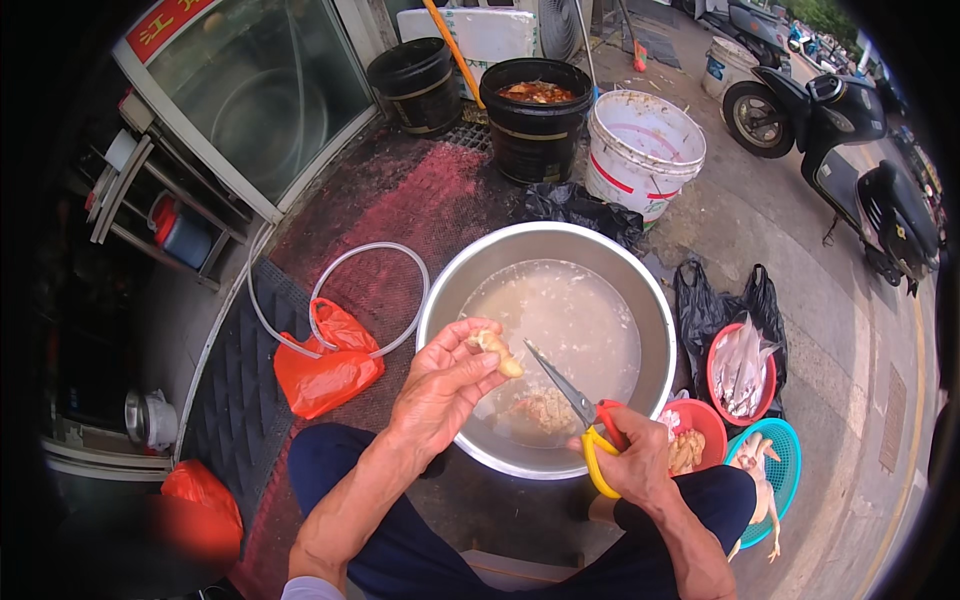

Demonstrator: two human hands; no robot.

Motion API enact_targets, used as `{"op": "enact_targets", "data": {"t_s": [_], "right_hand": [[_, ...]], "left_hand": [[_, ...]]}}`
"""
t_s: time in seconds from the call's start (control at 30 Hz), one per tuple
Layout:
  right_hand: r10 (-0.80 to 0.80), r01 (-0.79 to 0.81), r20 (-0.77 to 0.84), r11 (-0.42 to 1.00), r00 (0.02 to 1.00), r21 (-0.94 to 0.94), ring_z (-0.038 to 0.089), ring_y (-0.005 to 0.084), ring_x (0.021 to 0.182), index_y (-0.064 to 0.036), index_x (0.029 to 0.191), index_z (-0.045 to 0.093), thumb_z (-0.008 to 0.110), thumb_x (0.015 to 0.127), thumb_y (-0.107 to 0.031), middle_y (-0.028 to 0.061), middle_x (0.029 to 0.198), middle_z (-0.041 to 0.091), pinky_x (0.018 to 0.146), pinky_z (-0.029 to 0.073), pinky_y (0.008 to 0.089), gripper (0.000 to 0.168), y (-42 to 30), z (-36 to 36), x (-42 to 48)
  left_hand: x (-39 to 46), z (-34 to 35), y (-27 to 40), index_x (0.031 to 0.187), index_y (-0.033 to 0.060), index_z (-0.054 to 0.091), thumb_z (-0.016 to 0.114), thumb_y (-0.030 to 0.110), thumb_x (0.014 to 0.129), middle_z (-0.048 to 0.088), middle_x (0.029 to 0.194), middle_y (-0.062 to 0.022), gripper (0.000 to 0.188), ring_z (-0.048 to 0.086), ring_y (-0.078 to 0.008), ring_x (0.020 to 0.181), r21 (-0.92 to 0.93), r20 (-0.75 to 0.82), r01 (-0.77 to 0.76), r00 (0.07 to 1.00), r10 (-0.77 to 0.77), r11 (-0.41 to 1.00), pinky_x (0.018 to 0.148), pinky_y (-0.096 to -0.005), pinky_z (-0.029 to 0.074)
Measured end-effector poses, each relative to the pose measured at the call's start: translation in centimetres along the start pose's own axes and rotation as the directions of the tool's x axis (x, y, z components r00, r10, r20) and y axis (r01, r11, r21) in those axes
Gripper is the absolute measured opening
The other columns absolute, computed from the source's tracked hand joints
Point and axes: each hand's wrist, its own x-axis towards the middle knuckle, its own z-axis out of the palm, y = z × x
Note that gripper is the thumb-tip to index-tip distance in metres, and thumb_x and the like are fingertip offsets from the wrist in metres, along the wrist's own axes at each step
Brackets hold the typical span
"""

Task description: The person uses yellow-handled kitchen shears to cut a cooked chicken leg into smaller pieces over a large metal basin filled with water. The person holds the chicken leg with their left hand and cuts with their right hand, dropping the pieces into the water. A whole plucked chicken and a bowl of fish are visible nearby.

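Observation:
My left hand [442,375] pinches a small yellowish lump [497,354], likely poultry meat or offal, between thumb and fingers above a wide metal basin [544,236]. Scissors [574,397] with one red and one yellow handle are in my right hand [637,454]. Their blades point up and left, slightly parted, with the tips close to the lump but apart from it. Cloudy water [559,315] with pale bits floating on it fills part of the basin. A clump of pale yellowish pieces [547,412] shows near its front wall, partly under the water.
To the right stand a red bowl [712,435] with yellowish pieces, another bowl of silvery fish [739,367], and a teal basket [787,457] holding a plucked bird [761,487]. Buckets [645,150] stand behind the basin. A clear hose [424,277] and orange plastic bag [330,375] lie left.

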Motion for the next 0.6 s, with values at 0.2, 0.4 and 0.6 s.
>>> {"op": "enact_targets", "data": {"t_s": [0.2,0.4,0.6], "right_hand": [[0.013,-0.008,0.079,0.999,0.997,-0.053,0.054,0.0166,0.050,0.001,0.086,0.067,0.086,0.070,-0.025,0.0082,0.058,0.055,0.048,0.044,0.0305,0.036,-0.62,-0.50,0.02],[-0.030,0.036,0.048,0.992,0.998,-0.124,0.055,0.0198,0.049,0.001,0.085,0.066,0.086,0.069,-0.028,0.0097,0.059,0.057,0.047,0.043,0.0317,0.038,-0.65,-0.41,0.02],[-0.189,0.179,-0.035,0.967,0.981,-0.180,0.058,0.0234,0.048,0.001,0.081,0.064,0.086,0.068,-0.028,0.0114,0.059,0.058,0.046,0.045,0.0328,0.038,-0.07,-0.17,0.02]], "left_hand": [[-0.03,0.25,-0.01,0.125,0.0010,0.048,0.059,-0.008,0.086,0.057,0.111,-0.0104,0.041,0.058,-0.0196,0.105,-0.017,-0.007,-0.066,0.998,0.066,0.998,0.097,-0.0356,0.048],[-0.05,0.18,0.11,0.125,0.0011,0.048,0.060,-0.008,0.085,0.057,0.111,-0.0116,0.043,0.059,-0.0204,0.105,-0.010,-0.025,-0.107,0.994,0.107,0.994,0.097,-0.0354,0.048],[-0.01,0.32,-0.04,0.125,0.0013,0.047,0.062,-0.009,0.083,0.058,0.111,-0.0120,0.045,0.060,-0.0217,0.105,0.035,-0.016,-0.187,0.982,0.188,0.982,0.097,-0.0349,0.048]]}}
